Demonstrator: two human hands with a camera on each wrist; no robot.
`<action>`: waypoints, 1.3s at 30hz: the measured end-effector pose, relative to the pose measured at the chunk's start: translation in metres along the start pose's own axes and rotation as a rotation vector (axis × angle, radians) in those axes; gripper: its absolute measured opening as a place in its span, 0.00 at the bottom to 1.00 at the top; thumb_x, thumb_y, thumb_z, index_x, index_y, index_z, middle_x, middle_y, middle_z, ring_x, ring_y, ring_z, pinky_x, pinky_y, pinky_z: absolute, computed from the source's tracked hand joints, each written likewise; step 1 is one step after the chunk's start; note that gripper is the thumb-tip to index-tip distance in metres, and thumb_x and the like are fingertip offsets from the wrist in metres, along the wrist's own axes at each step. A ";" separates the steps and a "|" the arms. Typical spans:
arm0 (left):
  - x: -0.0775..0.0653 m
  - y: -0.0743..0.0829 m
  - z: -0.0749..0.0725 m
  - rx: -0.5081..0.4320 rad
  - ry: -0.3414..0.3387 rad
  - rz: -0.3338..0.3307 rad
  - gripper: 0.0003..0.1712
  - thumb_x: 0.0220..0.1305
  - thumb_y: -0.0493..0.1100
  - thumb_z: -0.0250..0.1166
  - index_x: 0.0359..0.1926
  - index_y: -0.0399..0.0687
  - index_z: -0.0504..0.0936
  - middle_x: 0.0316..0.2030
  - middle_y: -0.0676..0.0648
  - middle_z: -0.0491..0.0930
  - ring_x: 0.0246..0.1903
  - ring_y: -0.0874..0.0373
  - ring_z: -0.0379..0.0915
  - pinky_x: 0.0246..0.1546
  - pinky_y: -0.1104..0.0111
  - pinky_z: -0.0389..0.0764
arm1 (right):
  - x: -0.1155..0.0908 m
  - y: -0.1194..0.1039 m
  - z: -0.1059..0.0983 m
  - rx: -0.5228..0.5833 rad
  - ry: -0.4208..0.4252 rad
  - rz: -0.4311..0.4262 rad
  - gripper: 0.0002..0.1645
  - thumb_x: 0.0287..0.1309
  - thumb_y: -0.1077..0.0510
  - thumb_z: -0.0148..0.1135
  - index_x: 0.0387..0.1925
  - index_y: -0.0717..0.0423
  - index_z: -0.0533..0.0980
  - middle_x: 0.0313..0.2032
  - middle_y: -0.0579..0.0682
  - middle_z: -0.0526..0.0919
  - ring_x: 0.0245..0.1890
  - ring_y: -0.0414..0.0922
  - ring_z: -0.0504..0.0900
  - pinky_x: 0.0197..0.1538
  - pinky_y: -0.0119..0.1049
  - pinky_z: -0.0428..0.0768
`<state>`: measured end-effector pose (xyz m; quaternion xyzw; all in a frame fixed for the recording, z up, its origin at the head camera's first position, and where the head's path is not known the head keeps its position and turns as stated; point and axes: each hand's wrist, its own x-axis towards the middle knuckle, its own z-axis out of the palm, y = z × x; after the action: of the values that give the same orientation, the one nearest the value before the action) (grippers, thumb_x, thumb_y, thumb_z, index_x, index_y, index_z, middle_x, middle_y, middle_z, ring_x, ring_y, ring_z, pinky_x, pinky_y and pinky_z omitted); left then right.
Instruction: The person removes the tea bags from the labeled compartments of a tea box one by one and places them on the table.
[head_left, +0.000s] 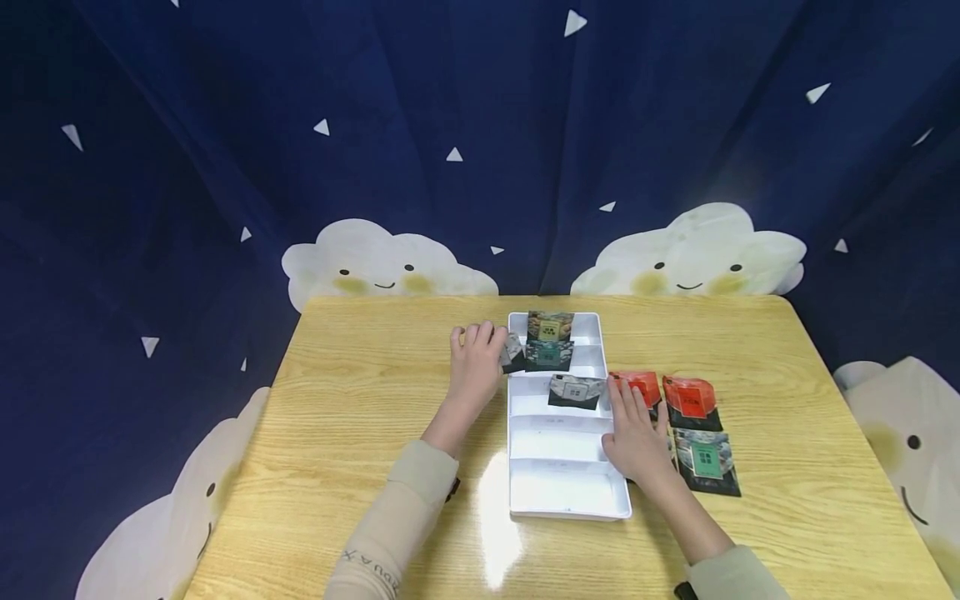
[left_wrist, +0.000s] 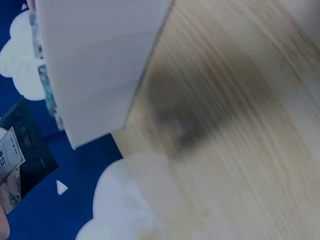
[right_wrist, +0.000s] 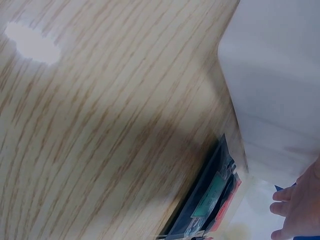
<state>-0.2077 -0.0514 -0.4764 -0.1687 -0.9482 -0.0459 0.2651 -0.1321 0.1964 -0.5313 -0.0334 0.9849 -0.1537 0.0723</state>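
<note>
My left hand [head_left: 477,360] pinches a black-and-grey sachet [head_left: 512,353] at the left wall of a white compartment tray [head_left: 570,490]. That sachet [left_wrist: 11,156] also shows at the edge of the left wrist view, with a pale label. Three sachets stand in the tray: a gold-labelled one [head_left: 550,326] at the back, a green-labelled one [head_left: 549,356] before it, and a grey-labelled one [head_left: 576,392] in the middle compartment. My right hand [head_left: 637,437], fingers stretched out, lies by the tray's right wall, partly over a red sachet [head_left: 636,385].
On the table [head_left: 360,375], right of the tray, lie another red sachet [head_left: 692,403] and a green-labelled sachet [head_left: 707,461]. One more sachet is mostly hidden under my right hand. A dark blue curtain [head_left: 510,100] with clouds hangs behind the table's far edge.
</note>
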 end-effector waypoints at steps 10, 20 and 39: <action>-0.015 -0.027 0.022 -0.002 -0.143 -0.064 0.15 0.51 0.33 0.54 0.41 0.51 0.70 0.36 0.50 0.66 0.42 0.53 0.62 0.53 0.56 0.58 | -0.001 0.000 0.000 0.003 0.001 -0.005 0.49 0.51 0.58 0.52 0.71 0.56 0.39 0.68 0.65 0.46 0.67 0.62 0.43 0.62 0.62 0.26; -0.032 -0.040 0.045 -0.021 -0.289 -0.054 0.10 0.61 0.37 0.51 0.44 0.53 0.69 0.37 0.50 0.66 0.42 0.53 0.61 0.54 0.55 0.57 | -0.001 0.002 0.001 0.020 0.021 -0.027 0.48 0.50 0.59 0.49 0.70 0.57 0.41 0.68 0.64 0.46 0.67 0.62 0.44 0.62 0.63 0.30; -0.062 -0.041 0.088 0.012 -0.539 -0.038 0.17 0.68 0.38 0.38 0.52 0.56 0.66 0.51 0.48 0.65 0.54 0.51 0.58 0.62 0.51 0.52 | -0.001 0.000 0.000 0.030 0.011 -0.016 0.48 0.50 0.59 0.50 0.70 0.57 0.41 0.68 0.65 0.46 0.67 0.63 0.44 0.61 0.64 0.29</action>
<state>-0.2152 -0.0928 -0.5840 -0.1556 -0.9878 0.0012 0.0033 -0.1306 0.1964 -0.5307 -0.0395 0.9826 -0.1690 0.0663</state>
